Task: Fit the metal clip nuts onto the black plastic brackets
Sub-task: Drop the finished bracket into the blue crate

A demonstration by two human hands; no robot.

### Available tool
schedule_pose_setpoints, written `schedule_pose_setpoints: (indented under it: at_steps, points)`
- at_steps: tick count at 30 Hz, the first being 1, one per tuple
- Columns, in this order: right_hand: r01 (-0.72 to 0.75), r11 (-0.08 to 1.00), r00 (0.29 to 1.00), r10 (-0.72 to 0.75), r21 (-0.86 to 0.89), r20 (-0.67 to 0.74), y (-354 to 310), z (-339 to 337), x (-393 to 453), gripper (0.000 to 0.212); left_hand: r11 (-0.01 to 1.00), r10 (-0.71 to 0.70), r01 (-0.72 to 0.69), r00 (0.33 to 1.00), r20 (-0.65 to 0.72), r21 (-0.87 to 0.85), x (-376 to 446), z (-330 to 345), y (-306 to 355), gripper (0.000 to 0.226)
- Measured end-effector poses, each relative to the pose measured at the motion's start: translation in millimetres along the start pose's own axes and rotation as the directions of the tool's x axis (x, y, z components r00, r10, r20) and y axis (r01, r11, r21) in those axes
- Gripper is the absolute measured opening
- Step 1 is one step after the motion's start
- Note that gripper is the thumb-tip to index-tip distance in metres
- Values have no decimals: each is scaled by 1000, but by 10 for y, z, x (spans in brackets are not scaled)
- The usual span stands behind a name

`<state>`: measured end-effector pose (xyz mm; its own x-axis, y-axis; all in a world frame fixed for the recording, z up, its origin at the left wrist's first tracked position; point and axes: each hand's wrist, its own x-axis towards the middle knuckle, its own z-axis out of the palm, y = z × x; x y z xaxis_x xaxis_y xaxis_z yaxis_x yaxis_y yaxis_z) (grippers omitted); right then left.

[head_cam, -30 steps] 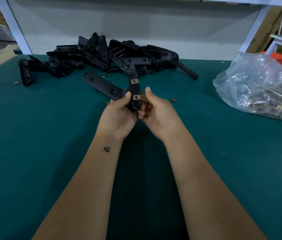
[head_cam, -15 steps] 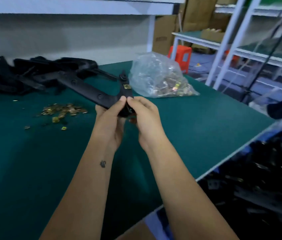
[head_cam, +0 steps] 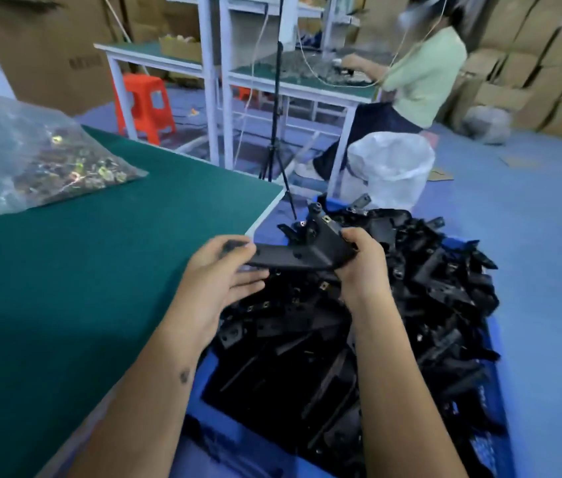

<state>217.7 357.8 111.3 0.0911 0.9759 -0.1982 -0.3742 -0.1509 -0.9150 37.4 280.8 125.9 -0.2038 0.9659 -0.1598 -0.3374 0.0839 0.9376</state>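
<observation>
The green tabletop (head_cam: 83,270) now fills only the left of the view; a second ago it lay straight ahead, so the person has turned to the right, past its right edge. Beyond that edge, on the blue floor, stands a blue crate (head_cam: 500,381) heaped with black plastic brackets (head_cam: 324,357), several showing small metal clip nuts already seated. At the far left of the tabletop lies the clear plastic bag (head_cam: 31,153) of loose clip nuts. In the background another person sits working at a second bench, with an orange stool (head_cam: 143,105) nearby.

The bracket (head_cam: 303,251) that was being fitted over the tabletop a moment ago is now held above the crate, just off the tabletop's right corner. At least one clip nut (head_cam: 325,219) shows on its far arm. The right hand (head_cam: 362,260) grips the bracket's near bend with fingers curled around it. The left hand (head_cam: 219,270) has loosened, fingers spread and nearly straight, the thumb touching the bracket's left end.

This likely means the bracket is finished and about to be dropped among the done ones, before a fresh one is taken.
</observation>
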Motion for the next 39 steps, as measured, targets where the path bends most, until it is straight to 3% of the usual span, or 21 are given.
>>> schedule_pose_setpoints:
  at_steps: [4,9,11,13,15,18,20,22,26,30,34,39]
  points:
    - [19,995,996,-27,-96,-86,-188,-673,102,14,974,-174,139,965,196,180,-38,291,-375,7]
    - [-50,929,986,-13,-367,-168,-190,-1289,17,10,866,-398,208,838,374,455,-246,604,-852,13]
    - [-38,884,973,-74,-466,-220,-125,-1430,27,12,779,-496,187,768,405,599,-323,692,-977,11]
    - [-13,838,945,-167,-546,-280,-12,-1502,67,17,663,-585,112,695,418,740,-361,715,-1054,34]
    - [-40,810,913,-208,-585,-350,120,-1500,97,13,594,-628,76,666,402,801,-378,703,-1057,46]
    - [-34,716,842,-356,-697,-406,233,-1364,116,18,616,-569,29,707,419,788,-351,687,-947,28]
    - [62,672,783,-491,-738,-381,224,-1117,101,23,710,-465,29,770,437,703,-301,681,-769,14]
    - [219,643,746,-595,-734,-299,201,-733,63,24,816,-327,32,850,414,577,-237,636,-515,20]
    - [565,575,728,-685,-592,30,258,327,-150,24,920,28,-104,979,201,377,-128,321,45,26]
    - [744,522,665,-641,-416,384,451,1475,-500,25,944,258,-220,957,-135,246,-155,-394,463,28]
    - [830,469,530,-493,-302,690,684,2420,-867,25,917,381,-264,799,-465,299,-401,-1401,731,30]
    - [890,420,320,-297,-178,900,1048,3248,-1399,24,896,443,-235,503,-742,376,-989,-2506,844,31]
